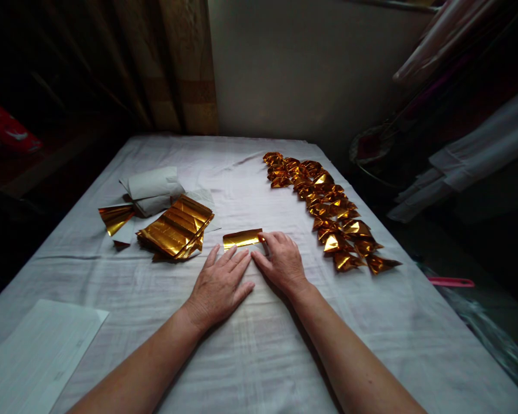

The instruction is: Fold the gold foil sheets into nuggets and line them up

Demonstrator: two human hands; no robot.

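Observation:
A gold foil sheet [240, 238] lies folded on the white cloth-covered table [259, 345], just beyond my fingers. My left hand [219, 286] lies flat with fingers stretched out, fingertips at the sheet's near edge. My right hand [281, 259] rests beside it, fingers bent down and pressing on the sheet's right end. To the left sits a stack of flat gold foil sheets [175, 228]. On the right runs a long row of folded gold foil pieces [328, 210].
White wrapping paper [152, 188] and a loose gold foil piece [114, 218] lie at the far left. A white paper sheet [34, 356] sits at the near left corner. A curtain and wall stand behind; clothes hang at the right beyond the table edge.

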